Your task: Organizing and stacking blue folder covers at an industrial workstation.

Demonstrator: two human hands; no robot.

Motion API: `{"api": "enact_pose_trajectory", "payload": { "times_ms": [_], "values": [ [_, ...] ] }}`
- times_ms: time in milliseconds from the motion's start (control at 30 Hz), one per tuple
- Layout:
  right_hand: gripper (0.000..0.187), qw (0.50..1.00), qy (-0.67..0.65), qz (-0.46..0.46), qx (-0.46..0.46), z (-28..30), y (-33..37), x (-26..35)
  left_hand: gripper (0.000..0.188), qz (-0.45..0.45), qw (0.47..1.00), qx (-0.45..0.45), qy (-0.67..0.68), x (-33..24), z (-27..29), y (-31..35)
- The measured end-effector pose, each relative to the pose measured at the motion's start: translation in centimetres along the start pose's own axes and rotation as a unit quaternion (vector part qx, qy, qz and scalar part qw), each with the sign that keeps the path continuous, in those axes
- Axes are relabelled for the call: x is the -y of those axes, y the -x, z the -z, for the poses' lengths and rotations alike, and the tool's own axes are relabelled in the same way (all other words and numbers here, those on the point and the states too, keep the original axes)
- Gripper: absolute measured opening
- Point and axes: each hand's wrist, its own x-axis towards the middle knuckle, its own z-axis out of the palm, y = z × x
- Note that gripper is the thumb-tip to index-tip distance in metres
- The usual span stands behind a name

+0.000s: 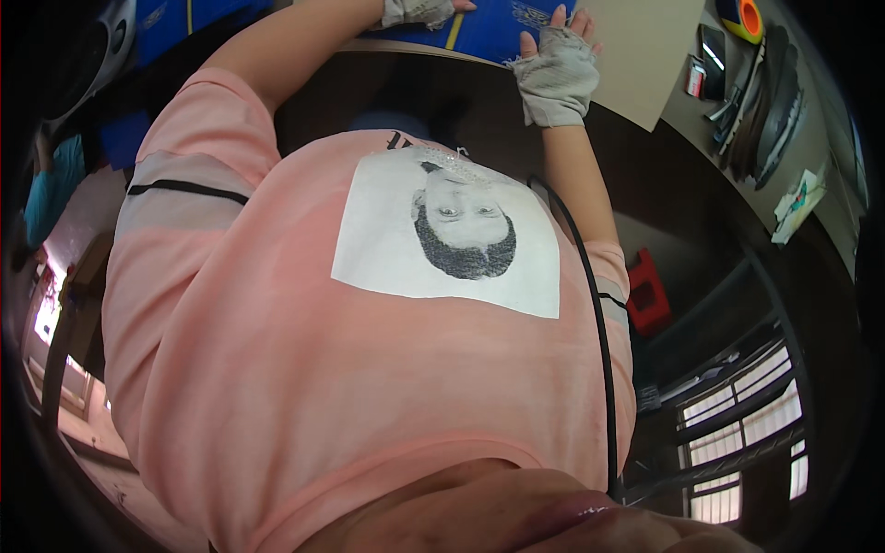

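Note:
At the top edge, a blue printed sheet or flat cover (493, 32) with a yellow stripe lies on a beige board (636, 69). My right hand (559, 78), in a worn grey-white fingerless glove, rests at the sheet's right edge. Its fingers are stretched out and apart, and nothing shows in them. My left hand (422, 11), gloved the same way, reaches over the sheet's near left part. The frame cuts it off at the top, so only the glove's cuff side and a fingertip or thumb show.
On a surface at the upper right are an orange and yellow round thing (743, 18), a black phone-like object (712, 61), dark curved pieces (779, 106) and a crumpled packet (798, 205). A red stool (649, 290) stands to the right. A black cable (595, 304) hangs along my body. Someone in teal (55, 189) is at far left.

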Motion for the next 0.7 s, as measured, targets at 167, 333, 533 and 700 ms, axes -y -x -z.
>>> {"api": "enact_pose_trajectory", "payload": {
  "times_ms": [167, 333, 533, 700],
  "values": [
    [0.079, 0.997, 0.053, 0.011, 0.056, -0.7, -0.2, -0.4, 0.071, -0.008, 1.000, 0.021, 0.017, 0.1, 0.6, -0.6],
    [0.076, 0.997, 0.044, 0.030, 0.052, -0.3, -1.0, -0.1, 0.072, -0.006, 1.000, 0.022, 0.007, 0.6, 0.8, -0.5],
    [0.077, 0.995, 0.022, 0.043, 0.085, 0.6, -2.1, 0.0, 0.070, 0.012, 0.997, 0.060, 0.045, 0.5, 3.2, 0.1],
    [0.077, 0.991, 0.067, 0.045, 0.104, -0.8, -7.7, -1.8, 0.074, 0.044, 0.997, -0.027, 0.053, 0.9, -3.1, 0.1]
  ]
}}
